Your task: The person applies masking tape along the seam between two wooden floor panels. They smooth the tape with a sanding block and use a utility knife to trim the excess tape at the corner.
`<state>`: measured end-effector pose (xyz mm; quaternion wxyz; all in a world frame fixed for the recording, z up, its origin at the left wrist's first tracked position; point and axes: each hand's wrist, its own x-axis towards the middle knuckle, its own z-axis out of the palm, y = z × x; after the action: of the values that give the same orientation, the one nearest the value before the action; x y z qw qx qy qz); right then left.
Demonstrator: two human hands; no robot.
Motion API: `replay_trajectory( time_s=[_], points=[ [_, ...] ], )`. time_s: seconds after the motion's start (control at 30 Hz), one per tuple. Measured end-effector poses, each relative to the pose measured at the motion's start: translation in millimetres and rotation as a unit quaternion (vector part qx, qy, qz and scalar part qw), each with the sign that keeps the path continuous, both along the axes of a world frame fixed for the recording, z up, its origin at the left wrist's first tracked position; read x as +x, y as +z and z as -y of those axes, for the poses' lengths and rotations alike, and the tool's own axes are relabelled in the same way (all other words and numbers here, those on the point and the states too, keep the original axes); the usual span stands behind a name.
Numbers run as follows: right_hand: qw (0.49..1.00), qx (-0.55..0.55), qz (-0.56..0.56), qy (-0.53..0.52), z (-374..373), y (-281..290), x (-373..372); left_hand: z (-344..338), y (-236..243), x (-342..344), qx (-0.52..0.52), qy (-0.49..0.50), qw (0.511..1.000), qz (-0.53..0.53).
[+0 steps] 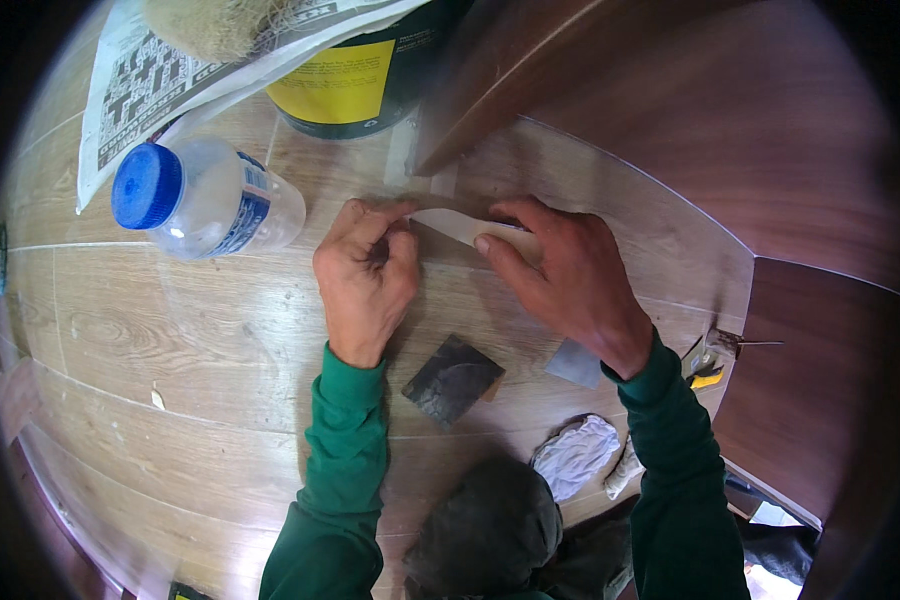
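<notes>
Pale, thin strip (pixel 452 224) at upper centre of the frame
Whitish, slightly curved, it spans both hands: the right hand (pixel 580 265) pinches its right end; the left hand (pixel 362 275) meets its left tip, grip unclear.

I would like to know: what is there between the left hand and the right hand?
In the head view, a thin pale piece spans the gap between the left hand and the right hand, which grips it.
</notes>
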<state>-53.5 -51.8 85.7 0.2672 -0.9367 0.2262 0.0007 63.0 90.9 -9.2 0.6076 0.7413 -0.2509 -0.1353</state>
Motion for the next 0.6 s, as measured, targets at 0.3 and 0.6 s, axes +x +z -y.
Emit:
replay_trajectory(
  time_s=[0.3, 0.6],
  points=[
    [0.987, -0.121, 0.055, 0.093, 7.0, -5.6, 9.6, 19.5, 1.9, 9.1, 0.028, 0.096, 0.995, 0.004],
    [0.933, -0.298, -0.030, 0.198, 13.6, -17.9, 24.5, 14.9, -8.6, 5.0, 0.059, 0.037, 0.993, 0.096]
  ],
)
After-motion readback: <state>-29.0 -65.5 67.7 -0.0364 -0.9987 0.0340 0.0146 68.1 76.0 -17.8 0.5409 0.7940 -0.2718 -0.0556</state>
